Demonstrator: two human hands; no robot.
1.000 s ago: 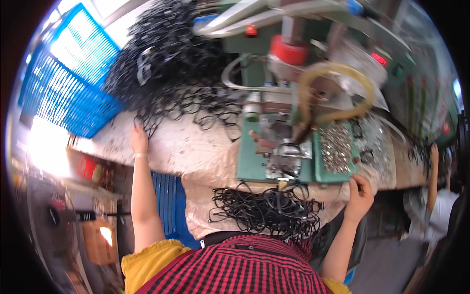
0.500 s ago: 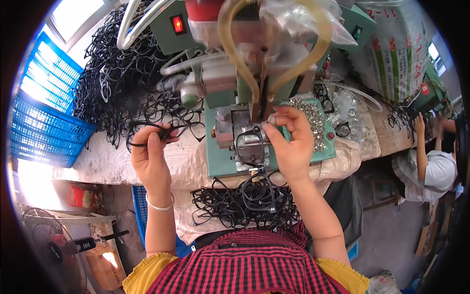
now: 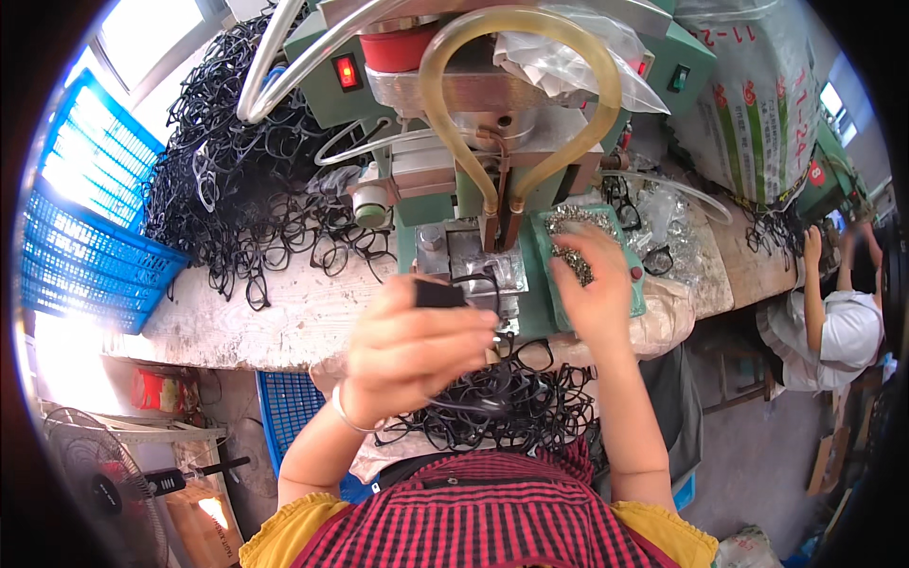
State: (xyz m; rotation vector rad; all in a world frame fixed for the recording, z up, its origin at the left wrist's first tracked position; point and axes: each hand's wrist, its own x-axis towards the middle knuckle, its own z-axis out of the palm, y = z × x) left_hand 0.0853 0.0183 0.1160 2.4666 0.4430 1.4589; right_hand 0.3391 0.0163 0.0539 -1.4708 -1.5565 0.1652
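My left hand (image 3: 407, 346), blurred by motion, is closed in front of the bench machine. A black eyeglass frame (image 3: 494, 284) sticks out from its fingers over the metal fixture (image 3: 471, 248); a dark rectangular patch by the knuckles I cannot make out. My right hand (image 3: 598, 284) reaches over a green tray (image 3: 636, 308) of small shiny metal parts (image 3: 579, 270). Its thumb and fingers are apart among the parts, with nothing visible gripped. Two copper-coloured prongs (image 3: 497, 230) stand above the fixture. Below it, near my lap, lies a pile of black eyeglass frames (image 3: 540, 402), partly hidden by my left hand.
A large heap of black frames (image 3: 232, 142) covers the back left of the bench, beside blue baskets (image 3: 95, 237). A yellowish hose (image 3: 606, 57) loops over the machine. At right stand a white sack (image 3: 748, 114) and a co-worker (image 3: 833, 331). A fan (image 3: 99, 483) is lower left.
My left hand has moved right from the bench to in front of the fixture. My right hand has left the fixture and gone right to the tray of metal parts.
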